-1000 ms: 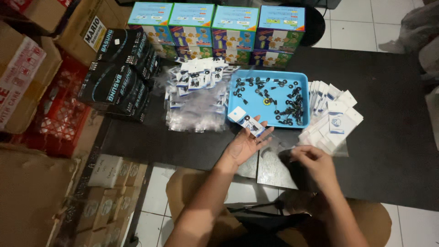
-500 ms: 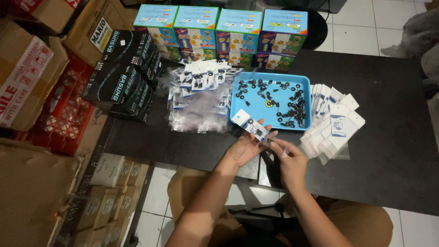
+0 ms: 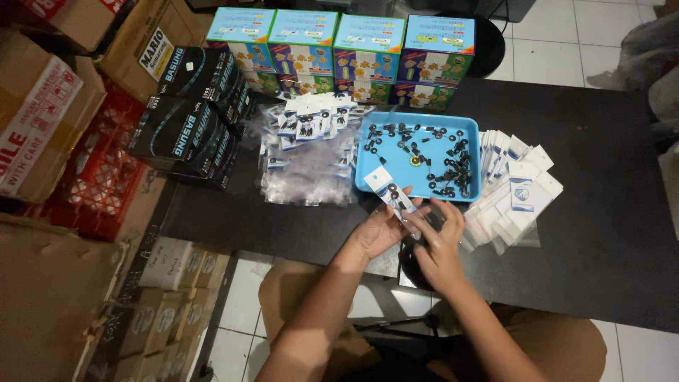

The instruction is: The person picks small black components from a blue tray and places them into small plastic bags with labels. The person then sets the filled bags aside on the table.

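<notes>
Holding a small white card packet [image 3: 393, 196], both hands [image 3: 382, 228] [image 3: 438, 240], beside blue tray [image 3: 368, 164]

4 colourful boxes [image 3: 339, 53], black cartons [image 3: 191, 117], red crate [image 3: 99, 173] nr table.

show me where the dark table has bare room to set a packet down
Bare patches: the table right of the empty packet stack, and the strip between the black boxes and filled packets. Crowded: around the blue tray and both hands.
</notes>
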